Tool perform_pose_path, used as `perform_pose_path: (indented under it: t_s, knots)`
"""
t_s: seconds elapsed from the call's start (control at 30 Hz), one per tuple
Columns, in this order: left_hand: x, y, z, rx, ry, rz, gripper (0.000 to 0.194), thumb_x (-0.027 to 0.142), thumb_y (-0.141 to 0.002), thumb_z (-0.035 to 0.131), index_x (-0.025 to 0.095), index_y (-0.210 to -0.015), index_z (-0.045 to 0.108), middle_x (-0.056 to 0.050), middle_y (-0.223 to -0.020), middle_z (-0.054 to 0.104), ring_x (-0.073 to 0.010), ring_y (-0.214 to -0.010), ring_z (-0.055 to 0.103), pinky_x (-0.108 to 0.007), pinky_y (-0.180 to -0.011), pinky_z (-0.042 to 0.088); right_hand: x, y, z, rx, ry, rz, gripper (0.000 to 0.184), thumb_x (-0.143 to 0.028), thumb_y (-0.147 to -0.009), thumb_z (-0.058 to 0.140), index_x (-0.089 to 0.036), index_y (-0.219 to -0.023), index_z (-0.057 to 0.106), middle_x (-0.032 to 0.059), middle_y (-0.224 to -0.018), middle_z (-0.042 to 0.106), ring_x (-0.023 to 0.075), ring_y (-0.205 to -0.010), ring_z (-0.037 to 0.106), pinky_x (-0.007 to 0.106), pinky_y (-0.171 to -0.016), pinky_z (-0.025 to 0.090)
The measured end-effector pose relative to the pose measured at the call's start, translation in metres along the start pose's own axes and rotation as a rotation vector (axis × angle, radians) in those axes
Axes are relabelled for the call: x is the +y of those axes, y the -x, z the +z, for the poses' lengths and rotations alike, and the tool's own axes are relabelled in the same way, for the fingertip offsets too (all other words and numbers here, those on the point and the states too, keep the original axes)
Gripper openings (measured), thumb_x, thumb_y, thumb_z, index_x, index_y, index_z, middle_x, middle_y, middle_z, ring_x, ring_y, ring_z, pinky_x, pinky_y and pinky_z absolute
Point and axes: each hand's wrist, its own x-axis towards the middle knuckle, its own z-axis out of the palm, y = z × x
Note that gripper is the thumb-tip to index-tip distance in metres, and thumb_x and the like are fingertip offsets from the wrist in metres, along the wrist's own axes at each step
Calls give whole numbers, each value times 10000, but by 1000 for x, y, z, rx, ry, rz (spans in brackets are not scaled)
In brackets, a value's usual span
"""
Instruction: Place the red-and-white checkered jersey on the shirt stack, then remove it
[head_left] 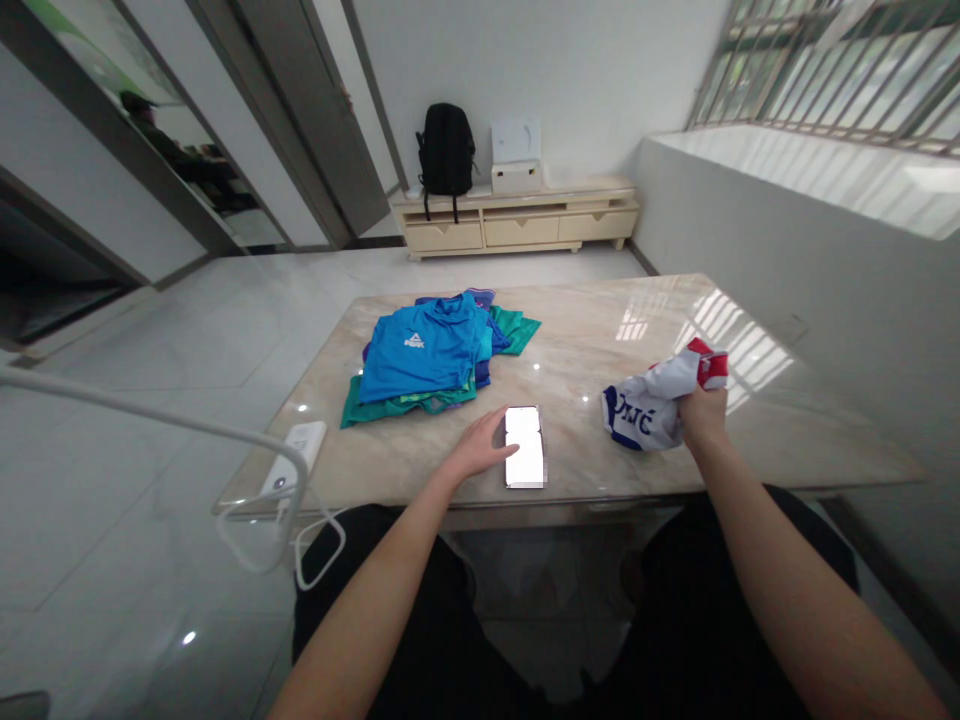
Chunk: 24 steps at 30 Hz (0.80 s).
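Here, from the head camera, the right hand (701, 412) has its fingers clamped on a crumpled white garment (652, 400) resting on the bench (600, 340); the left hand (480, 445), fingers loosely apart, touches a lit phone (525, 447) near a pile of folded shirts (431, 355).

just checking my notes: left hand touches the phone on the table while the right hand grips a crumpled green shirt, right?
Not quite. In the head view the right hand grips a crumpled white shirt with red and blue parts, not green. The left hand does touch the phone on the table.
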Motion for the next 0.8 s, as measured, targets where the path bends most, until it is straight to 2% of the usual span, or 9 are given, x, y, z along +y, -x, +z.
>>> perform_pose_path:
  t_s: [0.13, 0.37, 0.57, 0.7, 0.8]
  knots:
    - [2, 1, -2, -16, -4, 16, 877, 446, -828, 759, 147, -1575, 409, -178, -1628, 426, -347, -1498, 412, -501, -1245, 322, -3, 2, 2, 13, -5, 46, 253, -345, -723, 750, -156, -838, 625, -17, -729, 603, 142, -661, 565, 282, -601, 533]
    - [1, 3, 0, -70, -18, 51, 1069, 329, -676, 851, 178, -1610, 355, -174, -1671, 349, -379, -1547, 317, -536, -1267, 269, -11, 6, 5, 12, -17, 55, 273, -369, -706, 752, -165, -836, 626, -7, -749, 624, 141, -669, 572, 259, -583, 518]
    - [-1, -1, 2, -18, -19, 49, 831, 274, -838, 663, 168, -1605, 361, -157, -1644, 406, -334, -1514, 392, -500, -1261, 299, -13, 8, 6, 14, -7, 65, 280, -377, -700, 743, -162, -833, 624, 1, -750, 628, 146, -679, 571, 263, -581, 512]
    - [-3, 0, 2, -30, -18, 55, 944, 300, -769, 765, 166, -1608, 355, -165, -1656, 383, -357, -1517, 383, -516, -1256, 308, -12, 8, 5, 18, 10, 65, 284, -369, -686, 753, -161, -831, 623, -6, -735, 614, 148, -676, 568, 268, -583, 514]
    - [-5, 1, 3, -32, -15, 53, 951, 284, -762, 776, 164, -1607, 357, -168, -1655, 383, -353, -1521, 377, -513, -1258, 307, -12, 9, 5, 14, 23, 61, 279, -382, -699, 749, -169, -827, 622, 1, -734, 610, 166, -693, 582, 281, -581, 517]
